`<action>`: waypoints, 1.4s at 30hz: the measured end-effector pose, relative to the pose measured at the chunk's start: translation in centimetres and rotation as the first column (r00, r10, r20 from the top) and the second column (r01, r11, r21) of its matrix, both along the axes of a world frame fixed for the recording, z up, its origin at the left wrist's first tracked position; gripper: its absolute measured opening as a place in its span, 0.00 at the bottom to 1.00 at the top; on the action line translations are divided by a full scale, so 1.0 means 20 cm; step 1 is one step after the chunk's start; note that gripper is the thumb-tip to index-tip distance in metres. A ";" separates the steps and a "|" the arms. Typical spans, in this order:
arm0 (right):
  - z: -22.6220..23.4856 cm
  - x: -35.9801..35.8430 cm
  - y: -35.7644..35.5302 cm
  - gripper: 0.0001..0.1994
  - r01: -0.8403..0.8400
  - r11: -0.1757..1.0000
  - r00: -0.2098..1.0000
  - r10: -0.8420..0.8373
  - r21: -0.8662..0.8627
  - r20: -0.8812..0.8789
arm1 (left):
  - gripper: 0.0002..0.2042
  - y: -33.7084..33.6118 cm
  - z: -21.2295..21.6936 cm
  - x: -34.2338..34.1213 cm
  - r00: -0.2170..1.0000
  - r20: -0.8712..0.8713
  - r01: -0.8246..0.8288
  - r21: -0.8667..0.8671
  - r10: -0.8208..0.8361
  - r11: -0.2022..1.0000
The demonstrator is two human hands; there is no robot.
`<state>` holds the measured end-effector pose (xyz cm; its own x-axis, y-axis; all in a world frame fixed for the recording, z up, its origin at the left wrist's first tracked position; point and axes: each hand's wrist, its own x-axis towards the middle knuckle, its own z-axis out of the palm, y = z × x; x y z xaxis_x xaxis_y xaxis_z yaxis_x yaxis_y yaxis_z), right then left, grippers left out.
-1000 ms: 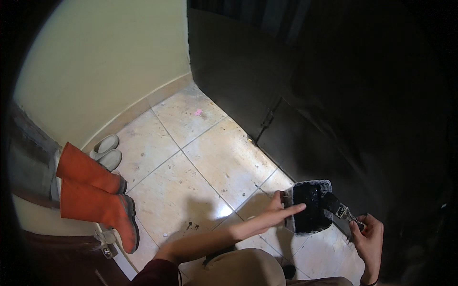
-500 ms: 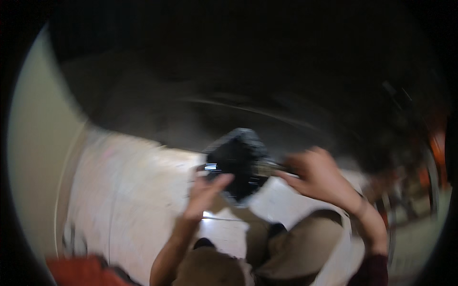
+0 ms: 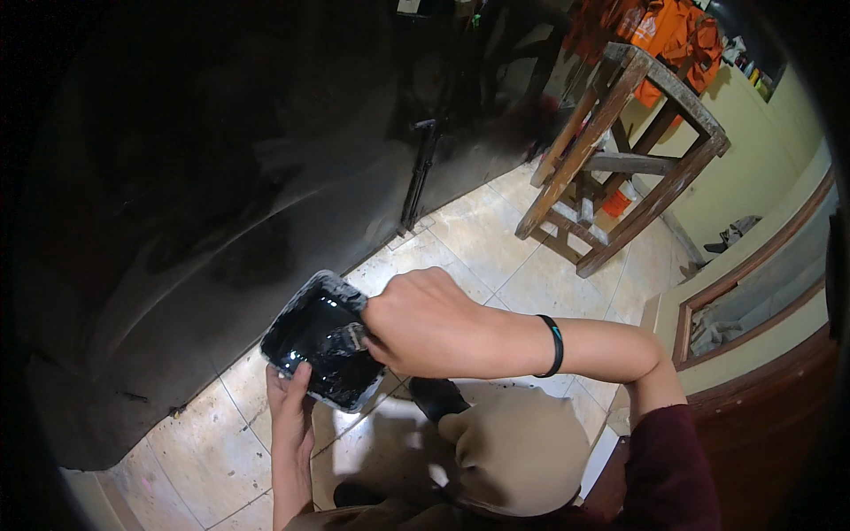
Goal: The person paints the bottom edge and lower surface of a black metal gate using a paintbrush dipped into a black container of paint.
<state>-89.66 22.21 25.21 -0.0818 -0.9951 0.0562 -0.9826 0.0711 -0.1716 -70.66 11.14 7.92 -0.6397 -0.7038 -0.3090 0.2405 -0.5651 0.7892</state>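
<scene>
Rectangular, black-coated tray [image 3: 305, 323]: at 8 o'clock, above pale square floor tiles [image 3: 208, 447].
Left hand [image 3: 290, 403]: gripping the tray's edge at its 7 o'clock.
Right hand [image 3: 425, 323]: closed around a paint-smeared, partly hidden brush [image 3: 351, 340] over the tray.
Weathered brown wooden frame [image 3: 630, 163]: 2 o'clock.

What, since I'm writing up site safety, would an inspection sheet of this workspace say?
Surface: light tiled floor, smudged in places.
Job's things: tray of black liquid; brush inside it, mostly hidden.
Clutter: wooden frame standing on the floor; orange container seen through it.
Grips: left grip holds the tray's edge, thumb at the rim; right grip holds the brush.
Cables: nothing seen.
Surroundings: black panel, pale wall, hanging orange cloth.
</scene>
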 end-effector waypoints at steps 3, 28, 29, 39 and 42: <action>-0.03 -0.05 0.04 0.12 0.063 0.996 0.998 -0.062 0.064 -0.021 | 0.31 0.02 0.03 -0.11 0.997 -0.036 0.062 -0.020 -0.063 0.998; -0.17 -0.04 -0.26 0.13 0.032 0.983 0.999 -0.025 0.181 -0.040 | 0.36 -0.16 -0.04 0.03 0.993 -0.075 -0.095 -0.059 0.090 0.994; -0.18 -0.04 -0.27 0.13 0.023 0.986 0.999 -0.018 0.168 -0.031 | 0.36 -0.17 -0.04 0.05 0.991 -0.085 -0.105 -0.069 0.099 0.992; -0.57 -0.03 -0.17 0.12 0.072 0.996 0.931 -0.087 0.054 0.354 | 0.29 -0.17 -0.31 0.18 0.963 0.013 -0.267 0.145 0.268 0.953; -0.74 0.01 -0.09 0.11 0.155 0.986 0.842 -0.166 0.064 0.513 | 0.25 -0.13 -0.40 0.22 0.951 -0.001 -0.300 0.220 0.308 0.928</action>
<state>-89.51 20.43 10.39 -0.2525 -0.9659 -0.0578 -0.7276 0.2289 -0.6467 -66.18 8.55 -0.07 -0.4188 -0.7858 -0.4552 0.4525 -0.6152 0.6456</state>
